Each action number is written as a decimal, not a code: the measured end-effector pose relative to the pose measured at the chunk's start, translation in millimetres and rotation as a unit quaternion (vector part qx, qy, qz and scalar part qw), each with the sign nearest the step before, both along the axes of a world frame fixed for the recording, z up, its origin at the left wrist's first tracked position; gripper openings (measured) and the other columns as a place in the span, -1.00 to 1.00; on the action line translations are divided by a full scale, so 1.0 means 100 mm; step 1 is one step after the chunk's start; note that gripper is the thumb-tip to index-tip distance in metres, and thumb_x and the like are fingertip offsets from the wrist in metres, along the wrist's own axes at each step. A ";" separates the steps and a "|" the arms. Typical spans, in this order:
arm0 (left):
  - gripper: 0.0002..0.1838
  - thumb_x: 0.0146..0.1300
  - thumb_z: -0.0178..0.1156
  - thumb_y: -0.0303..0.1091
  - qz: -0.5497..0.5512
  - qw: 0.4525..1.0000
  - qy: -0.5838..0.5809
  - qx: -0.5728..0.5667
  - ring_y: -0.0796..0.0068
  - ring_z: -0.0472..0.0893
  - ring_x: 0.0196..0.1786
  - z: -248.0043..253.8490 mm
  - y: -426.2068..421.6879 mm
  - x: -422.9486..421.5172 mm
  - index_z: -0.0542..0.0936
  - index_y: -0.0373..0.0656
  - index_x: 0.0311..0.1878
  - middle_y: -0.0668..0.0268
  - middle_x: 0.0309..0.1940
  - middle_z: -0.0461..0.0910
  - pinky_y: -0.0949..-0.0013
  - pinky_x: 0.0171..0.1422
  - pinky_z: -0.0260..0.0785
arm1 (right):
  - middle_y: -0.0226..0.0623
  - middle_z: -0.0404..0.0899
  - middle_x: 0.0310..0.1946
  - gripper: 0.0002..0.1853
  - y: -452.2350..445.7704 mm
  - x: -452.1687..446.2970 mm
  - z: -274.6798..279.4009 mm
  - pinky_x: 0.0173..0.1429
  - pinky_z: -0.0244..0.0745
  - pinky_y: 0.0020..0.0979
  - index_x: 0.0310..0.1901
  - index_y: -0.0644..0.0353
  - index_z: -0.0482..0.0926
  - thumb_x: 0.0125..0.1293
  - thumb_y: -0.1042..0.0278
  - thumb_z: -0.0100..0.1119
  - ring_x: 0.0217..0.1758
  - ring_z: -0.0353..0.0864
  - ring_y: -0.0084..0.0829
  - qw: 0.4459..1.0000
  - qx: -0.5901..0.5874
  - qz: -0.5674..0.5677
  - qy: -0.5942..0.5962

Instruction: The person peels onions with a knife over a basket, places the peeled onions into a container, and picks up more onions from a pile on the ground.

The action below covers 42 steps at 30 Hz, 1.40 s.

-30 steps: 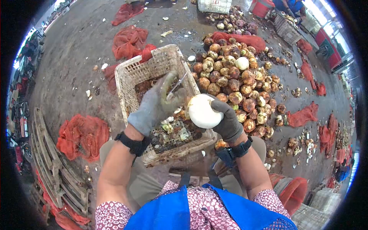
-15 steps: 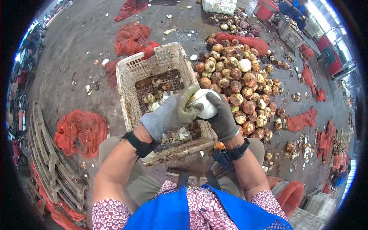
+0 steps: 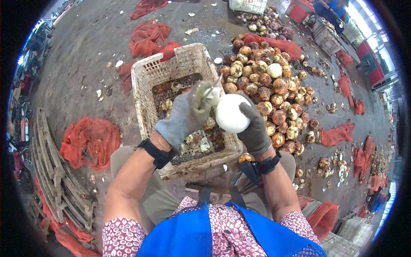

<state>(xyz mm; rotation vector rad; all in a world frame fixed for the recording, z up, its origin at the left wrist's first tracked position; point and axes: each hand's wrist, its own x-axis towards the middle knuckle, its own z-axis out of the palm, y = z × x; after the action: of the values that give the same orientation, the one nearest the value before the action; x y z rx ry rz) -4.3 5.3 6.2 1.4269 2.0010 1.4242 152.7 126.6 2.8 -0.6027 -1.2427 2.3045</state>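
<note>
My right hand [image 3: 255, 130], in a dark grey glove, holds a large peeled white onion [image 3: 232, 113], with its fingers and thumb around the right side. Just left of the onion, my left hand [image 3: 186, 112] wears a soiled grey glove and is closed on a small knife [image 3: 220, 80], whose thin blade points up. A pale scrap of peel shows by the left fingertips, and the knife's handle is hidden in the glove. Both hands are over the right part of a dirty white plastic crate [image 3: 142, 100] with peelings in it.
A large heap of brown onions [image 3: 265, 81] lies beyond my right hand. Red mesh sacks [image 3: 90, 143] are scattered about the floor. A wooden pallet [image 3: 58, 171] lies at left, and a red tub [image 3: 323, 218] stands at lower right. Another person [image 3: 332, 13] is at the far right.
My left hand has come away from the onion with the knife, moving slightly left and turning upward. The onion, in my right hand, now shows its whole white face.
</note>
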 end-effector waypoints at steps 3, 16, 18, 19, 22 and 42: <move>-0.72 0.39 0.06 -0.47 0.092 0.993 0.077 0.004 0.35 0.67 -0.01 0.06 0.00 -0.06 0.53 -0.15 0.13 0.16 -0.09 0.66 0.31 0.03 0.52 | -0.12 0.58 0.12 -0.19 0.04 0.03 0.13 0.27 0.52 -0.26 0.36 0.28 0.33 0.09 0.08 0.32 0.13 0.63 -0.27 0.989 -0.072 0.119 0.046; -0.43 0.37 0.13 -0.32 -0.205 0.977 -0.053 -0.029 0.17 0.52 0.30 0.20 -0.26 -0.05 0.32 -0.25 0.42 0.07 0.27 0.52 0.19 0.39 0.33 | -0.08 0.53 0.23 -0.04 0.07 0.02 0.13 0.26 0.51 -0.35 0.49 0.30 0.17 0.09 0.03 0.30 0.20 0.60 -0.29 0.989 -0.038 0.142 0.004; -0.43 0.37 0.11 -0.34 -0.252 0.965 -0.063 -0.036 0.17 0.50 0.32 0.18 -0.29 -0.04 0.33 -0.28 0.42 0.08 0.27 0.52 0.19 0.42 0.30 | -0.08 0.50 0.27 -0.02 0.05 -0.01 0.11 0.29 0.49 -0.35 0.49 0.30 0.16 0.06 0.05 0.32 0.22 0.58 -0.29 0.963 -0.085 0.253 0.026; -0.44 0.36 0.10 -0.37 -0.282 0.958 -0.047 -0.012 0.21 0.49 0.33 0.18 -0.27 -0.07 0.34 -0.28 0.41 0.08 0.28 0.51 0.20 0.43 0.29 | -0.11 0.52 0.24 0.00 -0.01 -0.01 0.17 0.27 0.50 -0.33 0.48 0.30 0.18 0.02 0.05 0.34 0.16 0.62 -0.29 0.960 -0.117 0.252 0.021; -0.47 0.34 0.11 -0.40 -0.306 0.950 -0.067 0.023 0.30 0.52 0.27 0.09 -0.28 -0.05 0.38 -0.24 0.38 0.10 0.23 0.54 0.22 0.40 0.33 | -0.08 0.59 0.14 -0.07 -0.05 0.09 0.08 0.17 0.61 -0.31 0.39 0.39 0.28 -0.03 0.13 0.35 0.03 0.69 -0.27 0.955 -0.129 0.267 -0.007; -0.26 0.33 0.29 -0.09 -0.060 0.990 0.049 0.118 0.09 0.61 0.19 0.14 0.06 0.32 0.25 -0.11 0.49 -0.09 0.26 0.47 0.19 0.19 0.51 | -0.14 0.53 0.21 -0.47 0.10 0.11 -0.16 0.31 0.48 -0.14 0.34 0.20 0.32 0.43 0.17 0.15 0.16 0.60 -0.23 0.736 0.655 -0.090 -0.145</move>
<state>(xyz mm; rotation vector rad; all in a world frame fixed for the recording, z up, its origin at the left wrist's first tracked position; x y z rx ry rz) 27.5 11.2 20.5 1.7163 1.8137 1.6082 163.6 136.8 -13.0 -0.4610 -2.3459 0.7039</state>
